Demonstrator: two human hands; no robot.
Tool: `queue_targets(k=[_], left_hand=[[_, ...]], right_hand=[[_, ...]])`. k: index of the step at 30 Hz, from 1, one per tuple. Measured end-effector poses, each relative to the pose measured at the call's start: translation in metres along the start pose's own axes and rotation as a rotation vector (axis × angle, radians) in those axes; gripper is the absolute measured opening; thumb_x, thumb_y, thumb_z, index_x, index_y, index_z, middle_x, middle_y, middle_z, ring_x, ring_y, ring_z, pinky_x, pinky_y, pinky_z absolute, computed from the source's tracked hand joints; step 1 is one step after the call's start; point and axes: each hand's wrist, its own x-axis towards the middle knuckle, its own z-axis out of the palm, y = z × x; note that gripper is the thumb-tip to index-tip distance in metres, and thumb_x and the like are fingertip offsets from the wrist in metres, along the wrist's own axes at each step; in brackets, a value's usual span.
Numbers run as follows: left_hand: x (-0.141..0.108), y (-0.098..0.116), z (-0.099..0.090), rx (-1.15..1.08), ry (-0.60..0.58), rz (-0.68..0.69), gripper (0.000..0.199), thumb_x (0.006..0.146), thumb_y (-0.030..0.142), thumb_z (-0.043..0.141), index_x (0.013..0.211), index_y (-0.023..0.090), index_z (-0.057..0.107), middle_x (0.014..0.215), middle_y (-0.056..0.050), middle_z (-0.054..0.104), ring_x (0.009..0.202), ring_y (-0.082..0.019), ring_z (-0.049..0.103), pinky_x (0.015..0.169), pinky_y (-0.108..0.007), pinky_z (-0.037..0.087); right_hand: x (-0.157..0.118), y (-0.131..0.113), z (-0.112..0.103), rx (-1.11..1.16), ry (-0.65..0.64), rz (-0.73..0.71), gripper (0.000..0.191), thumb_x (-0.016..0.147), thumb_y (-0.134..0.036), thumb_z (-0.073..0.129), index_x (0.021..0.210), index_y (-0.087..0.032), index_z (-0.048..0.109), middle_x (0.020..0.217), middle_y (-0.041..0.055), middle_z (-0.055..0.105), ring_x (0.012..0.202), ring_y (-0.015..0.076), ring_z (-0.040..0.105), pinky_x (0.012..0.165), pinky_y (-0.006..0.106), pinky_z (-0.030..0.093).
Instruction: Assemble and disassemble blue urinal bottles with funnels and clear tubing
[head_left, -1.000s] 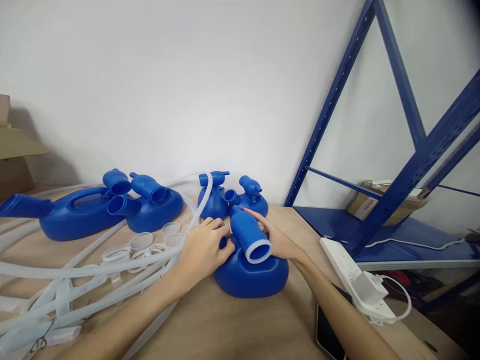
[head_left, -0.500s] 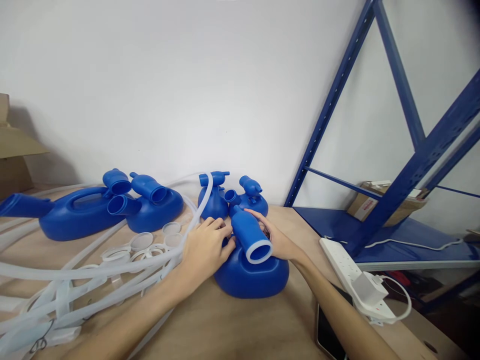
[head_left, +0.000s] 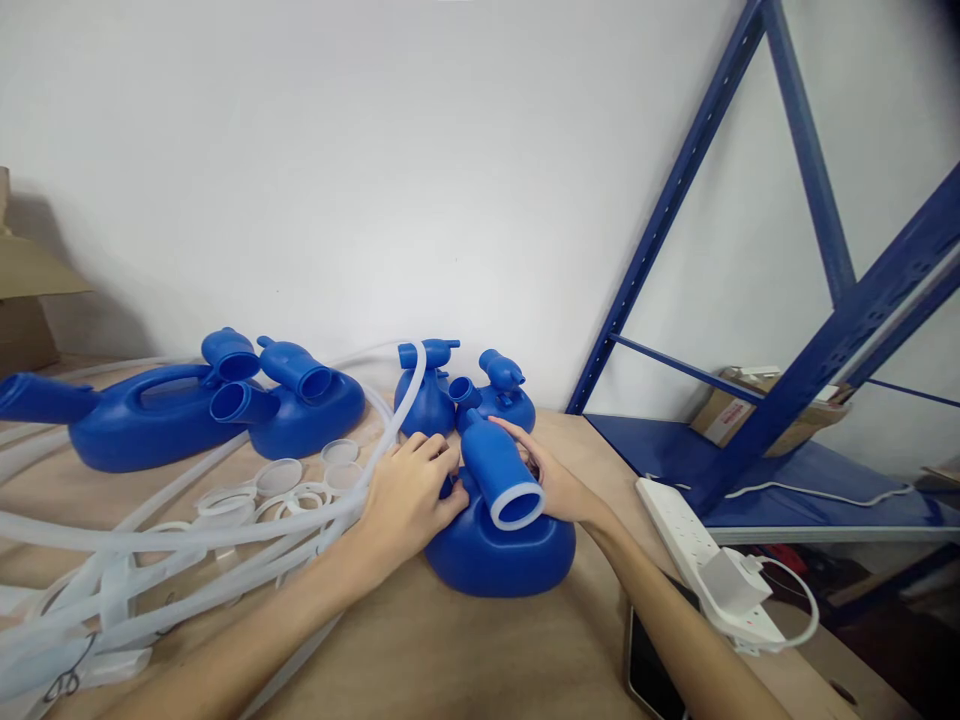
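In front of me on the wooden table lies a blue plastic urinal bottle. Above its body sits a blue funnel-shaped piece with a white ring around its wide mouth, which faces me. My left hand has its fingers curled at the bottle's left end, around its neck; the fingertips are partly hidden. From the right, my right hand is wrapped on the funnel piece, its index finger along the top and the other fingers behind it. Close behind my hands stand two more blue bottles, one a smaller upright bottle.
At left are blue bottles with funnels, clear tubes and loose white rings. A white power strip and a phone lie at right, beside a blue metal shelf. A cardboard box stands far left.
The whole view has shifted slightly. Both hands keep nearly the same grip on the bottle and the funnel piece.
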Motion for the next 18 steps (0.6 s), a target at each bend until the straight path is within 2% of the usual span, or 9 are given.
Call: queue_targets(k=[4,8,10,13,15,18], left_hand=[[-0.001,-0.007,-0.003,-0.044,-0.033,0.032,0.012,0.092,0.026,0.058,0.089,0.021,0.069,0.095,-0.006,0.069,0.092,-0.025,0.062,0.076,-0.038,0.048],[0.004,-0.015,-0.023,-0.064,-0.19,0.125,0.02,0.095,0.03,0.059,0.109,0.023,0.072,0.107,-0.007,0.071,0.099,-0.025,0.066,0.082,-0.036,0.051],[0.006,-0.019,-0.038,-0.035,-0.308,0.163,0.039,0.092,0.032,0.064,0.131,0.025,0.065,0.122,-0.009,0.07,0.109,-0.027,0.067,0.085,-0.036,0.052],[0.007,-0.03,-0.061,0.034,-0.459,0.084,0.079,0.087,0.035,0.069,0.159,0.024,0.038,0.14,-0.014,0.064,0.117,-0.032,0.067,0.084,-0.036,0.053],[0.005,-0.041,-0.077,0.049,-0.529,-0.005,0.083,0.087,0.035,0.068,0.162,0.024,0.034,0.13,-0.013,0.071,0.107,-0.031,0.071,0.077,-0.034,0.053],[-0.003,-0.064,-0.102,-0.012,-0.68,-0.195,0.068,0.084,0.027,0.064,0.151,0.032,0.052,0.099,-0.003,0.077,0.072,-0.021,0.071,0.06,-0.026,0.047]], right_hand=[[-0.001,-0.001,0.0,-0.016,0.004,0.008,0.111,0.074,-0.042,0.091,0.163,-0.026,0.027,0.107,0.0071,0.072,0.101,0.0267,0.07,0.097,0.044,0.055],[0.0,-0.001,0.0,-0.036,0.017,0.006,0.108,0.074,-0.043,0.09,0.161,-0.027,0.029,0.112,0.0078,0.069,0.098,0.0249,0.069,0.097,0.043,0.055],[0.0,-0.002,0.001,-0.048,0.02,0.0,0.109,0.071,-0.043,0.092,0.159,-0.029,0.029,0.119,0.0088,0.067,0.097,0.0243,0.068,0.096,0.043,0.056],[0.002,-0.002,0.003,-0.052,0.011,-0.002,0.108,0.072,-0.043,0.091,0.158,-0.031,0.026,0.122,0.0092,0.064,0.098,0.024,0.067,0.093,0.041,0.057],[0.002,-0.002,0.003,-0.055,0.002,0.003,0.107,0.073,-0.042,0.09,0.157,-0.031,0.024,0.116,0.0079,0.063,0.096,0.0234,0.067,0.091,0.04,0.057],[0.002,-0.001,0.002,-0.07,0.0,0.009,0.106,0.074,-0.044,0.089,0.156,-0.03,0.023,0.103,0.004,0.061,0.09,0.0218,0.065,0.09,0.039,0.056]])
